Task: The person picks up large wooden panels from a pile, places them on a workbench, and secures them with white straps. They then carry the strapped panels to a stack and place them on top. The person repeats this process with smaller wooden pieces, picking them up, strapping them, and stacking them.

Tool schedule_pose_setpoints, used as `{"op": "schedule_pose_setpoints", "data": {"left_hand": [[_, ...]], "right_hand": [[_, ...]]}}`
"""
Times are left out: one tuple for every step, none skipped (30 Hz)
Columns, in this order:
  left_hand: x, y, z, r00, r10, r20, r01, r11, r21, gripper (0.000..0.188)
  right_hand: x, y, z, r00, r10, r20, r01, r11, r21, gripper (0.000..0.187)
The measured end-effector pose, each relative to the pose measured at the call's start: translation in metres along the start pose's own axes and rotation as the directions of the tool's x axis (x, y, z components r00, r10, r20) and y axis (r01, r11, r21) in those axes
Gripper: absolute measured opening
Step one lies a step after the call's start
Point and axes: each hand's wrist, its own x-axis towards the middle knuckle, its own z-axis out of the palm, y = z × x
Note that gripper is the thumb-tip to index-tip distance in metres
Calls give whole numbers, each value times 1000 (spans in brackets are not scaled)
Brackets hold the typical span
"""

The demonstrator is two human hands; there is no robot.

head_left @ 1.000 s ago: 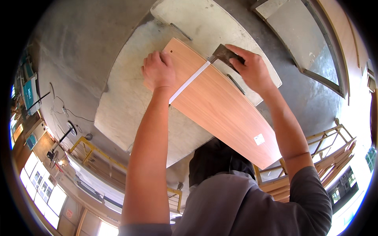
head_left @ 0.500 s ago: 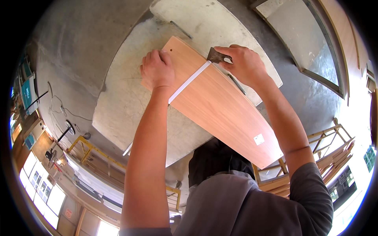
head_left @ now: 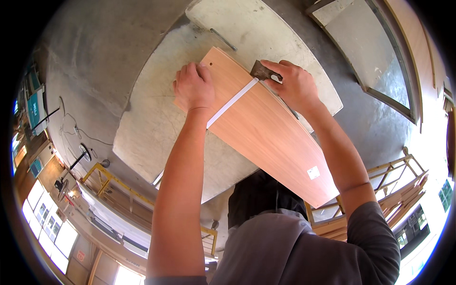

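Note:
A long wood-grain board (head_left: 270, 126), with at least one more layer showing along its edge, lies slanting over the pale worktable. A white strap (head_left: 232, 102) runs across it, and a small white label (head_left: 313, 172) sits near its near end. My left hand (head_left: 194, 86) is closed on the board's left edge near the far end, fingers curled over. In my right hand (head_left: 294, 85) I grip a flat dark metal plate with a hole (head_left: 262, 71), perhaps a scraper. Its edge rests at the board's right side, where the strap goes over.
The worktable (head_left: 156, 114) has a metal bar (head_left: 223, 39) beyond the board. To the right stands a metal-framed panel (head_left: 365, 52); lower right, a yellow rack (head_left: 399, 164) carries timber strips. A cable (head_left: 76, 128) lies on the floor at left.
Board and hands sit slightly lower and further right in view. The metal plate stays at the strap's far end, turned a little. Both hands keep their hold.

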Motion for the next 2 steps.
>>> {"op": "schedule_pose_setpoints", "data": {"left_hand": [[0, -1, 1, 1000, 2, 2, -2, 1000, 2, 29], [-2, 0, 1, 1000, -11, 0, 11, 1000, -23, 29]], "right_hand": [[-1, 0, 3, 1000, 7, -19, -7, 1000, 15, 41], [-2, 2, 7, 1000, 9, -29, -8, 1000, 23, 42]]}}
